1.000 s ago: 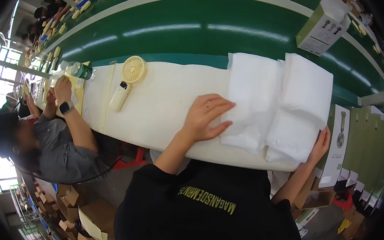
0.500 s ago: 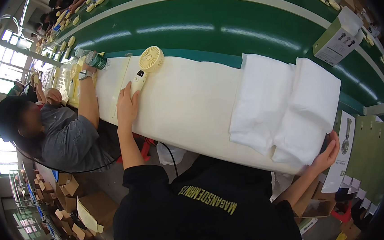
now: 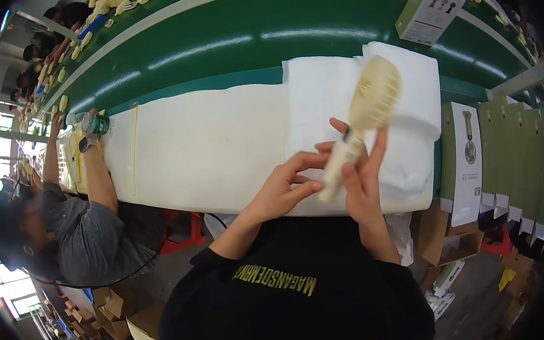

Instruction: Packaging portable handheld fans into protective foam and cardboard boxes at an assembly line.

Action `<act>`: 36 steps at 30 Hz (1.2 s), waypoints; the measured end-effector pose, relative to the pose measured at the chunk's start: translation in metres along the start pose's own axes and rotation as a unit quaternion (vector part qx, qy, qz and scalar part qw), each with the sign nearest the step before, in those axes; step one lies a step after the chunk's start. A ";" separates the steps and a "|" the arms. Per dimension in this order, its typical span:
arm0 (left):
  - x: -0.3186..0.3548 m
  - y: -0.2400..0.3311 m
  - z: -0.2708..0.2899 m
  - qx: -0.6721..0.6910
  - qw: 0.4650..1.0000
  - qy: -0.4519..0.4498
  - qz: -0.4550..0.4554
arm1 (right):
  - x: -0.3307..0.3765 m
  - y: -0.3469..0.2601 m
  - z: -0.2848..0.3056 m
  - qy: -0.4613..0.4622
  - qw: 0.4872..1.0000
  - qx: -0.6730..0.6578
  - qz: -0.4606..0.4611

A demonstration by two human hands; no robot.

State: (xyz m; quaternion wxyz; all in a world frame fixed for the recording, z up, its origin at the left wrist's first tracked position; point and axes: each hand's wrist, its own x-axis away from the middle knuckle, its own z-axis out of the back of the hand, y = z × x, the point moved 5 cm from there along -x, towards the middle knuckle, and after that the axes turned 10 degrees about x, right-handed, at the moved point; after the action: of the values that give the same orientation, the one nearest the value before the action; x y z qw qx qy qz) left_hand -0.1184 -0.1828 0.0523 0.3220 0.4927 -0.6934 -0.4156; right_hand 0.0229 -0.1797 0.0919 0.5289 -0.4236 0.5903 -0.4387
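A cream handheld fan (image 3: 371, 95) is held up over the right part of the white-covered bench, tilted with its round head away from me and blurred by motion. My left hand (image 3: 286, 188) pinches the lower end of its handle between thumb and fingers. Around the handle nearer the head, my right hand (image 3: 366, 185) has its thumb and fingers closed. Beneath the fan lie white soft sheets or bags (image 3: 323, 95), stacked in two overlapping piles.
A white and green box (image 3: 428, 7) stands on the green conveyor (image 3: 212, 56) beyond the bench. Flat green cartons (image 3: 507, 158) line the right side. At left a co-worker (image 3: 85, 229) sits, one hand by a green-labelled bottle (image 3: 94, 122). Cardboard boxes (image 3: 447, 242) lie below.
The fan has left the bench's left side and is now in front of me, over the white sheets. My right hand has come from the sheets' edge onto the fan. The view has shifted.
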 end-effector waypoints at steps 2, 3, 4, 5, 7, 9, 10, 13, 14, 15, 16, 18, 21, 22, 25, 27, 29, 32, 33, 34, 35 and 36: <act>-0.004 -0.010 -0.011 -0.139 0.986 -0.087 0.000 | 0.003 0.006 0.012 0.033 0.996 -0.066 -0.047; -0.007 -0.009 -0.011 -0.251 0.962 -0.089 -0.053 | 0.004 0.009 0.027 0.050 0.995 -0.079 -0.042; -0.010 -0.008 -0.012 -0.358 0.923 -0.089 -0.107 | 0.004 0.012 0.042 0.066 0.993 -0.092 -0.036; -0.013 -0.007 -0.016 -0.459 0.869 -0.089 -0.161 | 0.005 0.014 0.057 0.082 0.991 -0.105 -0.029; -0.021 -0.010 -0.022 -0.487 0.851 -0.089 -0.172 | 0.012 0.023 0.077 0.057 0.983 -0.169 -0.050; -0.027 -0.012 -0.028 -0.548 0.809 -0.082 -0.194 | 0.023 0.030 0.087 0.000 0.949 -0.302 -0.089; -0.029 -0.014 -0.029 -0.548 0.810 -0.084 -0.194 | 0.027 0.031 0.092 0.003 0.949 -0.302 -0.089; -0.032 -0.022 -0.028 -0.567 0.798 -0.114 -0.171 | 0.047 0.035 0.087 -0.126 0.935 -0.289 -0.160; -0.031 -0.022 -0.028 -0.568 0.797 -0.112 -0.170 | 0.055 0.038 0.087 -0.128 0.935 -0.290 -0.161; -0.033 -0.021 -0.024 -0.537 0.826 -0.097 -0.140 | 0.068 0.043 0.082 -0.173 0.919 -0.302 -0.184; -0.035 -0.021 -0.021 -0.505 0.853 -0.082 -0.109 | 0.079 0.046 0.075 -0.218 0.900 -0.314 -0.208; -0.035 -0.019 -0.017 -0.471 0.876 -0.066 -0.076 | 0.094 0.048 0.063 -0.207 0.894 -0.317 -0.240; -0.032 -0.020 -0.016 -0.231 0.970 -0.058 0.058 | 0.094 0.047 0.042 -0.187 0.882 -0.324 -0.286; -0.032 -0.015 -0.020 -0.232 0.969 -0.060 0.058 | 0.089 0.046 0.036 -0.179 0.878 -0.328 -0.301; -0.037 -0.004 -0.014 0.053 0.988 0.102 0.103 | 0.070 0.038 0.024 -0.161 0.903 -0.264 -0.298; -0.039 -0.005 0.006 0.090 0.987 0.103 0.087 | 0.056 0.034 0.026 -0.133 0.949 -0.126 -0.255; -0.039 -0.007 0.027 0.171 0.978 0.102 0.064 | 0.039 0.032 0.032 -0.152 0.980 0.007 -0.130; -0.033 0.003 0.027 0.120 0.987 0.102 0.022 | 0.033 0.016 0.033 -0.177 0.938 0.271 0.121; -0.032 0.007 0.026 0.094 0.990 0.101 0.000 | 0.032 0.018 0.031 -0.174 0.977 0.119 0.035; -0.030 0.007 0.022 0.094 0.991 0.099 0.000 | 0.033 0.020 0.028 -0.166 0.984 -0.037 -0.052; -0.028 0.006 0.016 0.088 0.991 0.097 -0.002 | 0.034 0.023 0.026 -0.153 0.960 -0.192 -0.136; -0.026 0.005 0.010 0.083 0.992 0.095 -0.004 | 0.033 0.022 0.027 -0.152 0.960 -0.192 -0.135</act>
State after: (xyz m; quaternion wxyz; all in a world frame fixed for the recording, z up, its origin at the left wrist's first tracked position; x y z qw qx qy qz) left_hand -0.1211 -0.1541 0.0516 0.3426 0.5577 -0.6897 -0.3097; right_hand 0.0460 -0.2075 0.0604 0.4571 -0.6546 0.5131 -0.3151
